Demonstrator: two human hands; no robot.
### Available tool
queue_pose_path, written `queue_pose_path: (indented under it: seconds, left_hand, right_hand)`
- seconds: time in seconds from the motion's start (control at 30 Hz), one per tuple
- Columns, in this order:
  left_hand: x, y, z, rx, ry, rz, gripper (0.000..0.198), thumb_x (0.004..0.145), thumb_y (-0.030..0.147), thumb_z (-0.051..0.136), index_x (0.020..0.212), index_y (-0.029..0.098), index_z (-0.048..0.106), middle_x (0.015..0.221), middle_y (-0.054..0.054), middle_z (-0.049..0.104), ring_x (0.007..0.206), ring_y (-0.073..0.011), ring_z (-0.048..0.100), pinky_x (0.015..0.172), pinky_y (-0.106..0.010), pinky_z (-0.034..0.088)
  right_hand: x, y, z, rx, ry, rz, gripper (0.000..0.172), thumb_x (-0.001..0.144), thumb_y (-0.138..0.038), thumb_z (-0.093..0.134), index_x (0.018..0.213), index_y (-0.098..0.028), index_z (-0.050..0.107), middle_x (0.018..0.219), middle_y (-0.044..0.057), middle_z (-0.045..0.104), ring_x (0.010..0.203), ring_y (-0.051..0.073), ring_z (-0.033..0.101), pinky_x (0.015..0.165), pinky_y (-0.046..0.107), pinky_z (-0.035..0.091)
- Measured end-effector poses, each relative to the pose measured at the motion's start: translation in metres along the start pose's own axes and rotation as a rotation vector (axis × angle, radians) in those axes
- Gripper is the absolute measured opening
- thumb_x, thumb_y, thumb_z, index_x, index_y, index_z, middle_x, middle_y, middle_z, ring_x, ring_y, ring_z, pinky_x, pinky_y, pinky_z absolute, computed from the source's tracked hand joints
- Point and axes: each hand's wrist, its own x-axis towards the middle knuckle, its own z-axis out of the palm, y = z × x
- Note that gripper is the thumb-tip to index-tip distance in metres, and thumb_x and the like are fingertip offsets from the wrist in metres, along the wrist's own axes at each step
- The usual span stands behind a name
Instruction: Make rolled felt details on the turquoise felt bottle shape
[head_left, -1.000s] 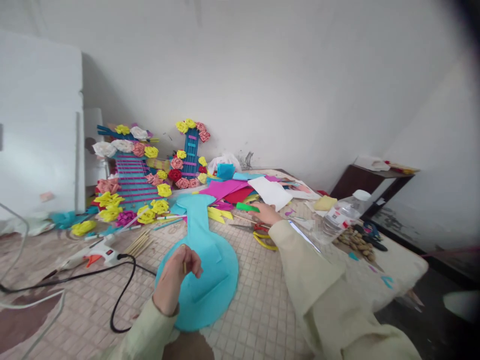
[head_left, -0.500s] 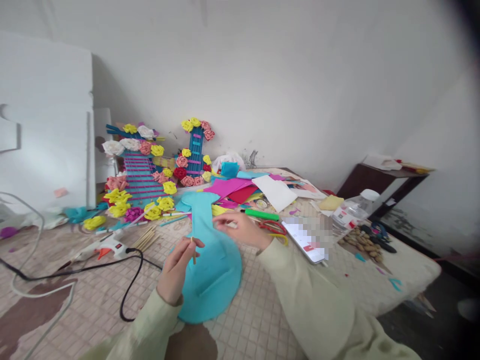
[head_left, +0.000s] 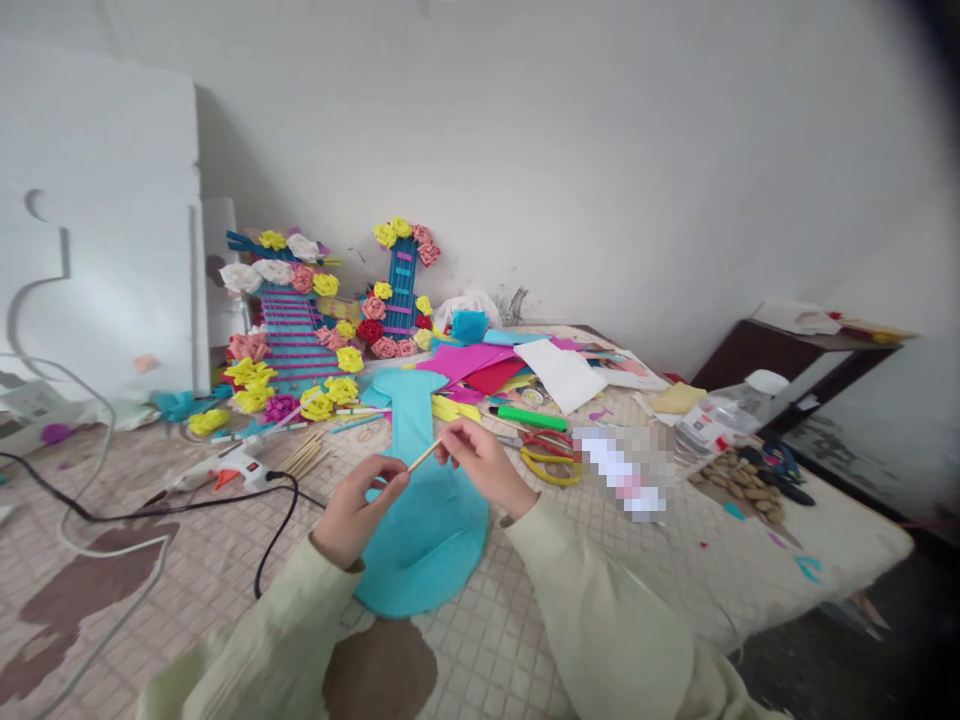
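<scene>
Between my two hands stretches a short thin wooden stick, tilted up to the right. My left hand pinches its lower end, and the fingers of my right hand close on its upper end. Both hands hover over a turquoise guitar-shaped piece that lies flat on the table, with a long neck and a rounded body. My hands and the stick hide part of its middle. More wooden sticks lie in a bundle left of the turquoise neck.
A white glue gun with a black cord lies at left. Flower-trimmed decorations stand at the back, near coloured paper sheets. On the right are a green marker, scissors, a blurred phone, a plastic bottle and peanuts.
My right hand has come down and left to grasp the stick's other end. The stick has turned from nearly upright to slanting. The view has shifted slightly.
</scene>
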Motion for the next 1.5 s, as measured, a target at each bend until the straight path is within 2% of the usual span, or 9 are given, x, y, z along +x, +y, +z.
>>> queue_pose_path:
  seconds: [0.17, 0.3, 0.43, 0.67, 0.8, 0.9, 1.1, 1.33, 1.5]
  left_hand:
    - [0.001, -0.014, -0.003, 0.521, -0.099, 0.118, 0.033, 0.066, 0.036, 0.060, 0.096, 0.023, 0.062, 0.101, -0.010, 0.059, 0.098, -0.0318, 0.050, 0.083, -0.048, 0.034]
    - [-0.002, -0.021, -0.002, 0.595, -0.238, 0.132, 0.035, 0.055, 0.033, 0.068, 0.090, 0.028, 0.065, 0.104, -0.008, 0.059, 0.097, -0.0350, 0.049, 0.082, -0.052, 0.031]
    - [-0.002, -0.023, 0.001, 0.652, -0.256, 0.104, 0.023, 0.066, 0.030, 0.059, 0.087, 0.024, 0.065, 0.097, -0.008, 0.063, 0.095, -0.0319, 0.052, 0.084, -0.050, 0.028]
    - [0.002, -0.024, 0.000, 0.619, -0.170, 0.075, 0.020, 0.078, 0.029, 0.044, 0.080, 0.020, 0.062, 0.088, -0.006, 0.067, 0.087, -0.0251, 0.059, 0.085, -0.045, 0.033]
    - [0.007, -0.033, -0.004, 0.555, -0.073, 0.017, 0.027, 0.079, 0.034, 0.040, 0.095, 0.019, 0.057, 0.082, -0.005, 0.066, 0.075, -0.0192, 0.061, 0.069, -0.031, 0.045]
    - [0.011, -0.040, -0.006, 0.532, 0.011, -0.035, 0.032, 0.079, 0.033, 0.038, 0.102, 0.017, 0.054, 0.077, -0.005, 0.065, 0.070, -0.0193, 0.061, 0.064, -0.031, 0.046]
    - [0.013, -0.041, -0.007, 0.459, 0.027, -0.035, 0.035, 0.067, 0.021, 0.046, 0.100, 0.018, 0.057, 0.083, -0.005, 0.064, 0.075, -0.0200, 0.059, 0.070, -0.033, 0.045]
    - [0.014, -0.036, -0.005, 0.267, 0.004, -0.030, 0.018, 0.063, 0.031, 0.058, 0.073, 0.019, 0.067, 0.081, -0.006, 0.065, 0.081, -0.0223, 0.058, 0.077, -0.034, 0.042]
    - [0.013, -0.027, -0.005, 0.057, 0.061, -0.194, 0.029, 0.063, 0.041, 0.061, 0.077, 0.016, 0.065, 0.057, 0.000, 0.058, 0.054, -0.0163, 0.053, 0.053, -0.028, 0.043]
  right_hand:
    - [-0.001, 0.022, -0.020, 0.195, 0.144, 0.135, 0.012, 0.075, -0.028, 0.054, 0.076, -0.016, 0.050, 0.061, -0.001, 0.059, 0.053, 0.010, 0.054, 0.051, 0.022, 0.039]
    - [-0.004, 0.030, -0.031, 0.246, 0.202, 0.152, 0.007, 0.071, -0.022, 0.053, 0.073, -0.016, 0.055, 0.054, -0.003, 0.055, 0.050, 0.010, 0.051, 0.051, 0.023, 0.039]
    - [-0.006, 0.032, -0.034, 0.260, 0.205, 0.153, 0.015, 0.070, -0.020, 0.051, 0.071, -0.013, 0.064, 0.058, 0.001, 0.057, 0.054, 0.011, 0.051, 0.054, 0.025, 0.040]
    - [-0.007, 0.034, -0.031, 0.193, 0.177, 0.164, 0.016, 0.070, -0.022, 0.055, 0.077, -0.014, 0.066, 0.060, 0.001, 0.057, 0.056, 0.011, 0.051, 0.055, 0.024, 0.041]
    - [-0.008, 0.034, -0.030, 0.068, 0.119, 0.173, 0.016, 0.073, -0.024, 0.053, 0.078, -0.015, 0.065, 0.059, 0.000, 0.056, 0.053, 0.010, 0.050, 0.052, 0.023, 0.040]
    - [-0.010, 0.036, -0.030, -0.045, 0.052, 0.161, 0.013, 0.069, -0.020, 0.058, 0.078, -0.016, 0.067, 0.067, 0.001, 0.060, 0.057, 0.011, 0.051, 0.055, 0.024, 0.041]
    - [-0.012, 0.050, -0.032, -0.702, -0.288, -0.099, 0.015, 0.070, -0.013, 0.065, 0.082, -0.020, 0.069, 0.088, 0.005, 0.063, 0.088, 0.019, 0.053, 0.084, 0.036, 0.036]
    - [-0.010, 0.043, -0.049, -0.725, -0.419, -0.108, 0.013, 0.061, -0.012, 0.074, 0.070, -0.017, 0.067, 0.079, 0.004, 0.061, 0.083, 0.018, 0.054, 0.078, 0.031, 0.040]
    - [-0.011, 0.035, -0.054, -0.680, -0.322, -0.108, 0.005, 0.079, -0.016, 0.057, 0.079, -0.015, 0.061, 0.081, 0.004, 0.060, 0.081, 0.016, 0.054, 0.074, 0.030, 0.042]
